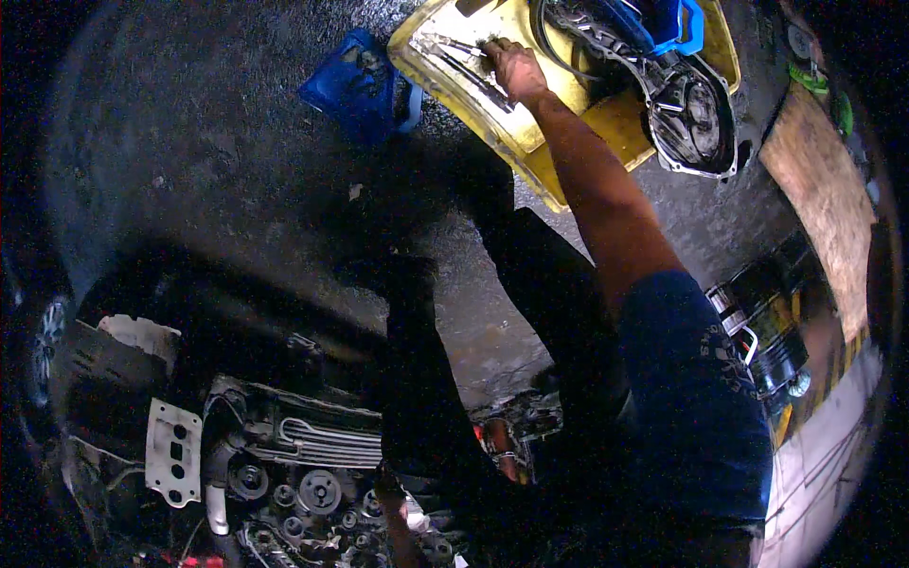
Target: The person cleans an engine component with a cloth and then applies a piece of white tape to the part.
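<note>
Reaching into the yellow tray (551, 178), the right hand (516, 72) is half-curled, its hold unclear; rods (473, 79) lie between it and the left rim (401, 49); outside, a blue container (352, 85), then open floor (218, 142).

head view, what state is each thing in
Right hand, reaching into the yellow tub, grip unclear
Yellow tub, open, holding parts
Metal engine cover, darkened, overhanging the tub's edge
Blue container, on the floor, upright or lying unclear
Engine pulleys, exposed
Holed plate, holes unplugged
</note>
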Motion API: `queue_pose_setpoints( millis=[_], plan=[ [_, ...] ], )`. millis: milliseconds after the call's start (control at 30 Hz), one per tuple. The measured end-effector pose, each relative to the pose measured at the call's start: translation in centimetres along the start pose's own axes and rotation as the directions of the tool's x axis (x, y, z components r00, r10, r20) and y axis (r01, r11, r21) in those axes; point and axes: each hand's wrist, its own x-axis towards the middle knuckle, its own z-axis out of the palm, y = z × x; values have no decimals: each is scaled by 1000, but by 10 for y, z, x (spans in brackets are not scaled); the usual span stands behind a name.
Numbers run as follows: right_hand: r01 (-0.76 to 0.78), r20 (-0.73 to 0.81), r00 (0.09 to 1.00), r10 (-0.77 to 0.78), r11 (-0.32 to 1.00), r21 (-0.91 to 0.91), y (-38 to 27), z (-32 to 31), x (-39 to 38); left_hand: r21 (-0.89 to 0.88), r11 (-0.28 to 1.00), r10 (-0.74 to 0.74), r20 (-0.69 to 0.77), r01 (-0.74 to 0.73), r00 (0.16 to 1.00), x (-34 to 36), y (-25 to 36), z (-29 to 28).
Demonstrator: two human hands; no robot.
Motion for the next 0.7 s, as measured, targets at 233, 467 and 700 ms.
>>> queue_pose_setpoints(
  millis=[233,467,700],
  plan=[
    [21,154,983,-104,886,463,-12,3,8,-34,997,-73,-63,71,995,-15,-27,-6],
    [111,48,989,-139,920,377,15,13,5,-60,993,-100,-15,99,995,-4,-40,6],
    [31,43,999,-32,999,35,-10,12,-7,-75,991,-110,-30,108,993,-9,-44,3]
  ],
)
